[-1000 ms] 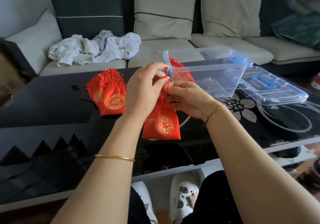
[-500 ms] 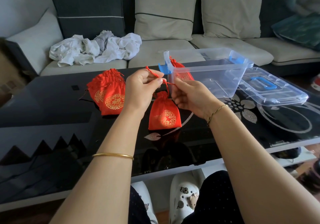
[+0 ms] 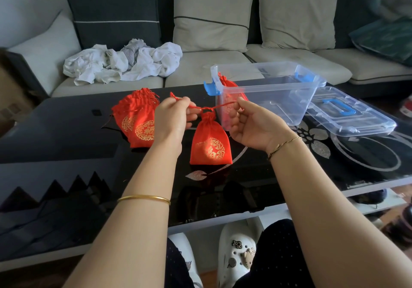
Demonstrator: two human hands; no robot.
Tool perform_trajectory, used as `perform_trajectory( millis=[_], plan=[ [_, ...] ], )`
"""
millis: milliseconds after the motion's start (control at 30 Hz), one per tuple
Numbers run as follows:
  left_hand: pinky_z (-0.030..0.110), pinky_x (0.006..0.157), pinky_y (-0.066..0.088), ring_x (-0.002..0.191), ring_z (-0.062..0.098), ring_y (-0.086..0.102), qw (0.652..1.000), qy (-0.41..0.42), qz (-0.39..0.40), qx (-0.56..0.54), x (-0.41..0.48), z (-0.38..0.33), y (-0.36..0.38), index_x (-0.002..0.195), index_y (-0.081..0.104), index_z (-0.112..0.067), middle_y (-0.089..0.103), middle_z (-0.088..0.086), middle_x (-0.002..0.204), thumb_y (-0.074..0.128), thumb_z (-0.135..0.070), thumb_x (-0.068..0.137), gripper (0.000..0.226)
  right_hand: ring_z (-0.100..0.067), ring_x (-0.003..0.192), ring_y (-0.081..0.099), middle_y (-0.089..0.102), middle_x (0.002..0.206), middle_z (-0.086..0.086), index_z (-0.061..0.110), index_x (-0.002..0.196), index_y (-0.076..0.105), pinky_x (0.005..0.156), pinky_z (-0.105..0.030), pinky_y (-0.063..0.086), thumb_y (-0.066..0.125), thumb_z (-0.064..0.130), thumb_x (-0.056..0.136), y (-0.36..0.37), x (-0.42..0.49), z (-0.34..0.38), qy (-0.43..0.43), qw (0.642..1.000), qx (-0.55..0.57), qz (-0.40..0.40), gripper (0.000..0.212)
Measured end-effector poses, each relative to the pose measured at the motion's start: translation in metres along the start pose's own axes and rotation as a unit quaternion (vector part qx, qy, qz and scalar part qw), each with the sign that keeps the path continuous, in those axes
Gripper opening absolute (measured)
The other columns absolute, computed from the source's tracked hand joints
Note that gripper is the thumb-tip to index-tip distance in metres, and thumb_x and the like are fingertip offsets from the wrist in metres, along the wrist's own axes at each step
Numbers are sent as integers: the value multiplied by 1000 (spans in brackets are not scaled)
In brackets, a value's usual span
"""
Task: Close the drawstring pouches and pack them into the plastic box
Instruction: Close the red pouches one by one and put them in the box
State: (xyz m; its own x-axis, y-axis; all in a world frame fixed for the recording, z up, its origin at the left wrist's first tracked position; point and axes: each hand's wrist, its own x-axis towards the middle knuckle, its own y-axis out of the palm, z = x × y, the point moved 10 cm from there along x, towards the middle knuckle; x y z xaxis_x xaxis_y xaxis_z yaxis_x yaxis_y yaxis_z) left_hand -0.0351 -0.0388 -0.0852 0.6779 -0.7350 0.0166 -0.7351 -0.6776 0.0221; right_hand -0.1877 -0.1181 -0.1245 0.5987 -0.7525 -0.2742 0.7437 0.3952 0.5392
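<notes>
A red drawstring pouch [image 3: 210,143] with a gold emblem hangs between my hands above the black table, its neck cinched tight. My left hand [image 3: 172,118] pinches the left end of its red cord and my right hand [image 3: 249,127] pinches the right end, the cord stretched level between them. A pile of red pouches [image 3: 137,118] lies on the table to the left. The clear plastic box [image 3: 267,95] with blue latches stands behind my right hand, and one red pouch [image 3: 229,87] leans inside its left end.
The box's clear lid [image 3: 350,118] with a blue handle lies flat to the right of the box. The glossy black table [image 3: 66,142] runs across the view. Behind it stands a sofa with crumpled white cloth [image 3: 122,62] and cushions.
My hands have moved apart, pulling the cord ends sideways. The pouch's neck has drawn shut and the pouch has lifted slightly.
</notes>
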Motion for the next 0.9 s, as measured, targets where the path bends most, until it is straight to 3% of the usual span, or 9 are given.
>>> perform_trajectory(
  millis=[133,267,333,400,467,567,633,733,900],
  plan=[
    [19,54,46,59,10,57,995,24,-68,66,0,-2,-14,74,56,-11,65,1,70,43,-22,95,27,-8,55,52,57,62,0,15,64,55,48,-17,47,52,34,94,-3,1,-4,7,996,83,-22,36],
    [35,76,47,68,17,57,991,2,-92,101,2,5,-21,59,57,-12,64,1,68,40,-24,93,40,-17,63,68,68,87,-10,10,63,52,50,-21,54,50,31,96,7,4,-10,6,970,241,7,40],
    [31,67,46,64,14,54,991,-48,-106,61,1,14,-25,57,56,-10,61,1,67,39,-22,93,41,-18,61,70,69,87,-11,9,64,51,45,-22,53,48,29,97,8,6,-11,0,960,280,11,39],
    [25,59,40,60,12,52,986,-98,-133,-19,-2,24,-30,58,49,-11,60,0,65,39,-16,93,37,-14,50,65,66,69,-7,9,66,51,40,-20,50,49,29,96,-2,6,-16,5,960,277,-33,37],
    [24,60,39,63,9,56,978,-129,-134,-89,-4,31,-30,60,43,-14,64,-1,69,37,-14,93,34,-12,40,60,61,54,-5,9,67,52,38,-18,47,51,29,96,-16,6,-25,17,959,265,-97,35],
    [26,70,46,78,10,68,965,-131,-58,-221,-4,31,-10,63,42,-16,71,1,82,35,-21,99,37,-11,38,57,59,51,-5,9,70,52,38,-18,47,50,29,96,-30,7,-28,11,960,240,-142,33],
    [25,68,53,76,13,71,965,-97,3,-244,-4,19,2,65,45,-15,71,1,77,36,-25,101,39,-11,41,58,60,59,-6,9,73,51,39,-18,47,48,29,97,-31,7,-17,-20,970,199,-138,31],
    [21,59,53,61,12,67,989,-31,56,-136,-3,0,7,70,55,-12,65,-2,61,41,-24,100,36,-10,44,57,61,63,-6,9,71,53,41,-18,47,47,28,98,-23,2,11,-94,982,120,-111,33],
    [19,53,49,59,9,57,982,40,160,87,-10,-8,28,83,69,-11,63,2,71,62,-17,90,11,-11,50,49,57,56,1,11,70,61,53,-24,36,54,31,94,15,-9,42,-186,979,-61,-63,32]
  ],
)
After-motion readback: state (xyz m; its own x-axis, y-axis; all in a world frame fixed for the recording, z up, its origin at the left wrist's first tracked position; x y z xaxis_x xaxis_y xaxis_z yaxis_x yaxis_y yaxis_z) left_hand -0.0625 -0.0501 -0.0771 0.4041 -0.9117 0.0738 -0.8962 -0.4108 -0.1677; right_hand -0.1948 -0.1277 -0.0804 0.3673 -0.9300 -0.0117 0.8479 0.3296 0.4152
